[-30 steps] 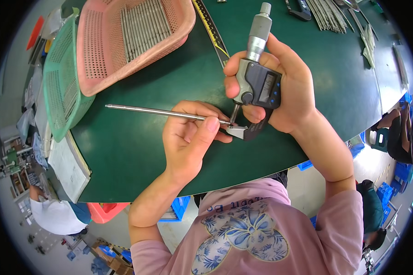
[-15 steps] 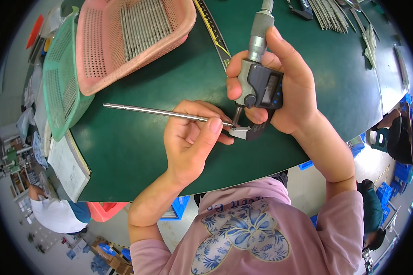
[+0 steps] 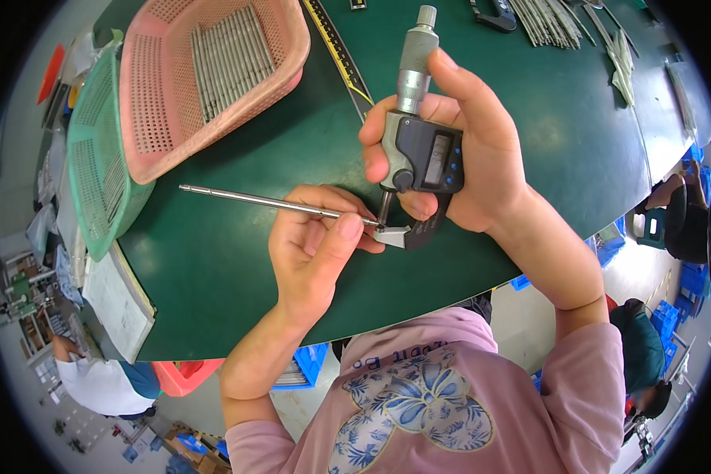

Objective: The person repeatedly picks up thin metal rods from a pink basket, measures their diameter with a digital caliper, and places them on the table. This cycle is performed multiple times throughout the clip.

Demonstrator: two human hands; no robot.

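Note:
My left hand (image 3: 311, 251) pinches a slender metal rod (image 3: 249, 197) between thumb and fingers; the rod points away to the left. Its right end sits in the measuring gap of a digital micrometer (image 3: 419, 150), between spindle and anvil. Whether the jaws press on the rod cannot be made out. Wrapped round the micrometer frame, my right hand (image 3: 482, 150) holds it upright, with the thumb up along the grey thimble. The small display faces up toward me.
A pink basket (image 3: 156, 118) with several similar rods stands at the far left, beside a green basket (image 3: 95, 166). A tape-like ruler (image 3: 340, 59) lies behind the micrometer. More thin rods (image 3: 541, 22) lie far right. A paper pad (image 3: 118, 304) rests at the table's left edge.
Both hands, with micrometer and rod, appear slightly further left and lower in the picture. The baskets have also shifted in view. The rod end stays in the micrometer's gap.

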